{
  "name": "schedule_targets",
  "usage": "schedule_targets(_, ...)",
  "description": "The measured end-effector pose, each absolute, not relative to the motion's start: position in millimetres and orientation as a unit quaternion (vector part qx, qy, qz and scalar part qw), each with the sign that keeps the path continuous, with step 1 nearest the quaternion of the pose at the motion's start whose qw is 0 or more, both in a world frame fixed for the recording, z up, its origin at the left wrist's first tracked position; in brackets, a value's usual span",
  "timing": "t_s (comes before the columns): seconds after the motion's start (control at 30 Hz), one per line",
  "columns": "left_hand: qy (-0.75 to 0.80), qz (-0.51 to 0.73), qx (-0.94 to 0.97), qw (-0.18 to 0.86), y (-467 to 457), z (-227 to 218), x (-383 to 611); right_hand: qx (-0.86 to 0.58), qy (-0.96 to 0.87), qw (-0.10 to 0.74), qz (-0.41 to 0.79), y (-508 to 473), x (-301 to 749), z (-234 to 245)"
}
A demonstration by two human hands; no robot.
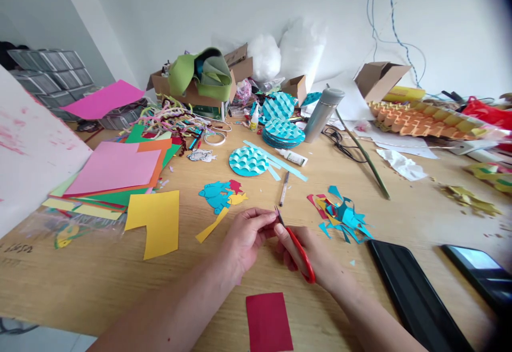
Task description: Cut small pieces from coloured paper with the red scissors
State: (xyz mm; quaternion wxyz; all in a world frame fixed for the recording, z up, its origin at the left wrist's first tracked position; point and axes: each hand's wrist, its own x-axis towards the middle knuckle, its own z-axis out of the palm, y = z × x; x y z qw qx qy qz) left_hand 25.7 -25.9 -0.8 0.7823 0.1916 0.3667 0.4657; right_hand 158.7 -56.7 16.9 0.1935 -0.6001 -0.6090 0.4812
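My right hand is closed round red-handled scissors, blades pointing up and left. My left hand pinches by the scissor tips; what its fingers hold is too small or hidden to make out. Just beyond lie blue fish cutouts with a yellow fish cutout and a red one. A yellow paper strip rests left of my left hand. Nearer to me is a dark red paper square. A pen lies ahead of the scissors. Coloured paper scraps are heaped to the right.
Left are yellow paper and a stack of coloured sheets. Ahead are a wavy blue disc, a glue tube and a steel flask. Two phones, one black and one with a lit screen, lie right.
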Motion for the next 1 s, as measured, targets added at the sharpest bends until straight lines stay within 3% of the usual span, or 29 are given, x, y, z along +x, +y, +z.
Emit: schedule_targets(1.0, 0.347, 0.480, 0.147, 0.793, -29.9, -2.6, 28.9, -0.603, -0.604, 0.197, 0.483, -55.7, 157.7, 18.1)
